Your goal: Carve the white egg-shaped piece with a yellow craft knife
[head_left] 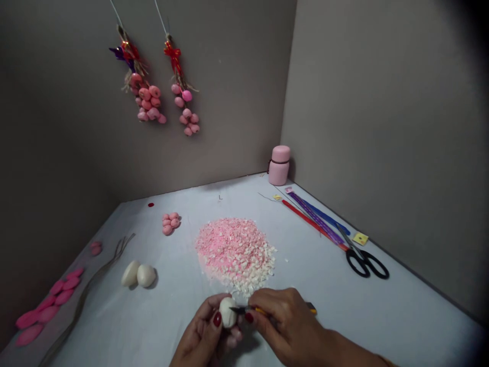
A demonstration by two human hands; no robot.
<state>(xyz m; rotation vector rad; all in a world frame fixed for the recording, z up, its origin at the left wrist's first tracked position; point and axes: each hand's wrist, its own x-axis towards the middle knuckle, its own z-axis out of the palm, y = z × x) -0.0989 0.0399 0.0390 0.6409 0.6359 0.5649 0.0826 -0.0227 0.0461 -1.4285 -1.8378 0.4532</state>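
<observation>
My left hand (208,331) is closed round a small white egg-shaped piece (228,313), its thumb pressed against the near side. From the right, my right hand (286,321) grips a craft knife (260,310) with a yellow and black handle. The knife's dark blade meets the face of the white piece. Just beyond both hands lies a heap of pink and white shavings (235,250). Two more white egg-shaped pieces (145,276) rest side by side, left of the hands.
Scissors (367,262) lie at right beside red, purple and blue strips (311,216). A pink flask (279,165) stands in the back corner. Left are pink ovals (48,313), a twine strand (82,300) and small pink balls (170,223). Pink bunches (148,99) hang on the wall.
</observation>
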